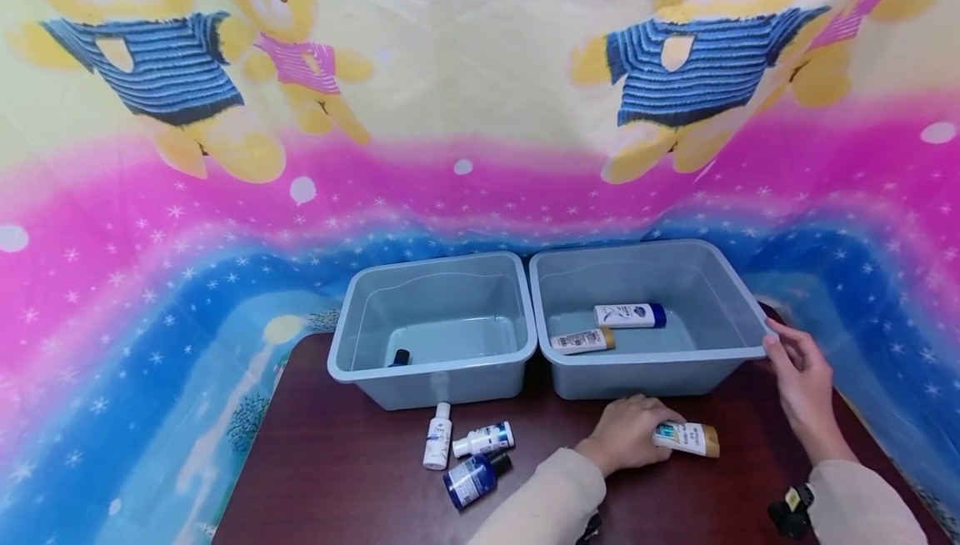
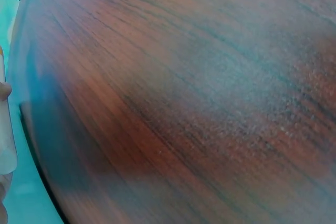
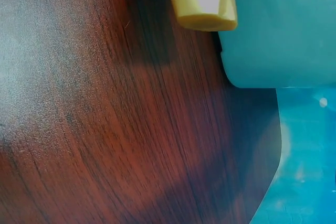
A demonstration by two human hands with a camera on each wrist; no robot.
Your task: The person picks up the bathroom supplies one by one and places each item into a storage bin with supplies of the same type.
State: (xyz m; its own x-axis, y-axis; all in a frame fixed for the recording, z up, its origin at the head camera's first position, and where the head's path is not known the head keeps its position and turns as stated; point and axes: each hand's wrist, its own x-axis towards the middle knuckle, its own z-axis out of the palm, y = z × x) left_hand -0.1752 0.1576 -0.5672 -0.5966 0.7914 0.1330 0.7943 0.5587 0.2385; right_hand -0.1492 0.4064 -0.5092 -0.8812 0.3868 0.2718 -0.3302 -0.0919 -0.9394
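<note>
Just in front of the R tub [image 1: 630, 380], L hand [image 1: 633, 435] has its fingers curled round a bottle [image 1: 688, 439]: white body, gold cap pointing right, label w/ dark print & a teal patch, lying approx. sideways. R hand [image 1: 806, 378] pinches the tub's rim at its front R corner, thumb & fingers close together. Table [image 1: 337, 462] is dark red-brown w/ wood grain, pale glare in both wrist views. Behind: a sheet [image 1: 465, 195] w/ teddy bears in striped tops, pink & blue bands, white snowflakes etc.
</note>
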